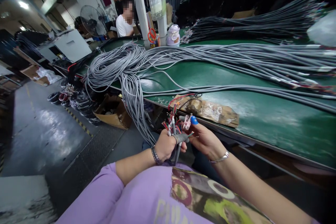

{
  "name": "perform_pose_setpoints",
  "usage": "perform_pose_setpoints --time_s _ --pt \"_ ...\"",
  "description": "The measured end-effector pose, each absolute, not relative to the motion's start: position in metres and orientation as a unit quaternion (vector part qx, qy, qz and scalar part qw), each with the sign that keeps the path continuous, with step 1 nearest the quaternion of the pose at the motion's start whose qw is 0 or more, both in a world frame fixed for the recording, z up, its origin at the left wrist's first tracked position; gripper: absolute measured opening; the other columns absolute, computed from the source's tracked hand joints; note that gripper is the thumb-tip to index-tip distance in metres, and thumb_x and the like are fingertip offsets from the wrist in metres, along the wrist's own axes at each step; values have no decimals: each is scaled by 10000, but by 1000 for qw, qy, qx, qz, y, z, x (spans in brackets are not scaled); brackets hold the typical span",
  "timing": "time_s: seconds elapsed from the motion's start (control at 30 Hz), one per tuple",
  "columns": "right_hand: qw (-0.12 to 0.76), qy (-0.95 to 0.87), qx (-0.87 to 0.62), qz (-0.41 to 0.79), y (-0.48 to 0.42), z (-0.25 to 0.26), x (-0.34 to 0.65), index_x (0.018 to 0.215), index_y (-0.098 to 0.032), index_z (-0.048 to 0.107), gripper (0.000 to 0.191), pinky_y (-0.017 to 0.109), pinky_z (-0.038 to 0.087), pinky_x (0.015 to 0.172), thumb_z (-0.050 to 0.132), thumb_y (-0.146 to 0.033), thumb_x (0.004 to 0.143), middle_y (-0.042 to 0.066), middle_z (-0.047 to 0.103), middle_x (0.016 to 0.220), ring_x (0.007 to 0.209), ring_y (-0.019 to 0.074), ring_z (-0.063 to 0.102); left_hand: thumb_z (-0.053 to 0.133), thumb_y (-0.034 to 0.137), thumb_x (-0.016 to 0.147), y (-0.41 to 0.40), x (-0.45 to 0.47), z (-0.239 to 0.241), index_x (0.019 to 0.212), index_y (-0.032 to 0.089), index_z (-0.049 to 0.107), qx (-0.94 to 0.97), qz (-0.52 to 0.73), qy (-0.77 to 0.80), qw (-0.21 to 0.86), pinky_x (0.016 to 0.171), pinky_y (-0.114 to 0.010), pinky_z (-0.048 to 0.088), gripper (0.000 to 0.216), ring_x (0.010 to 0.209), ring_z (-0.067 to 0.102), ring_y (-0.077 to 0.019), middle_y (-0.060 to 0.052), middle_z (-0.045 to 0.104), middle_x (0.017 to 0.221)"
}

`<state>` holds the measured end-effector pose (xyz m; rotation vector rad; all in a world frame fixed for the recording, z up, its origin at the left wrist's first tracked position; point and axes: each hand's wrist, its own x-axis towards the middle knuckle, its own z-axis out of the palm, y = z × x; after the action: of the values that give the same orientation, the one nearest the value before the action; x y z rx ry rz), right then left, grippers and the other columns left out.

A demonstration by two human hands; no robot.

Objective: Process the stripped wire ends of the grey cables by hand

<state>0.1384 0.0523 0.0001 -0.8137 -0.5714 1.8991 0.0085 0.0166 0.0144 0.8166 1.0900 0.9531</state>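
Note:
My left hand [166,146] is closed around several grey cables [181,138]. Thin red, blue and green wires [173,113] fan out from their stripped ends. Close beside it, my right hand [206,141] has a blue cover [194,120] on the thumb tip. Thumb and fingers pinch a small pale pink clip-like tool [187,122] by the wire ends; its exact kind is unclear. Both hands are in front of my body, at the near edge of the green table [275,122]. Part of the right fingers is hidden behind the cables.
A large coil of grey cable [115,64] hangs over the table's left end, with long lengths running right. A taped cardboard piece [207,110] lies at the near edge. Behind stand a post [140,10] and a purple-white container [173,35]. Another person [124,24] sits farther back.

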Motion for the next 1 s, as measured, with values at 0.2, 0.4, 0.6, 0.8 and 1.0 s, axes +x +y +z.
perform_pose_setpoints --time_s 0.2,0.4,0.6,0.8,1.0 --pt "488 -236 -306 783 49 -2 139 672 -201 654 362 264 430 543 759 -547 658 -4 613 617 567 135 515 795 492 540 14 8 15 568 97 612 359 424 488 674 391 -230 445 436 352 488 -97 -21 564 440" --pt "486 -223 -316 784 50 -2 143 707 -192 676 333 237 462 539 762 -513 676 -6 616 643 572 114 524 790 486 557 5 5 21 566 103 609 371 432 471 673 387 -229 425 423 345 480 -98 -13 551 421" --pt "481 -246 -320 778 52 -5 146 715 -185 693 360 227 475 548 789 -523 634 -3 618 640 576 110 539 787 455 587 2 -2 22 570 108 604 373 444 452 678 383 -222 409 393 349 483 -98 -10 554 426" --pt "475 -223 -311 792 57 -8 143 776 -210 712 306 245 470 581 752 -504 700 -3 668 691 608 119 568 802 467 541 13 -1 24 567 103 599 361 444 461 678 379 -225 397 418 344 474 -97 -11 544 423" --pt "481 -197 -307 798 60 -11 139 719 -200 700 324 292 460 626 740 -522 703 8 683 678 615 152 575 804 460 534 21 6 18 605 101 607 356 423 476 683 392 -245 419 415 346 472 -100 -14 550 433"
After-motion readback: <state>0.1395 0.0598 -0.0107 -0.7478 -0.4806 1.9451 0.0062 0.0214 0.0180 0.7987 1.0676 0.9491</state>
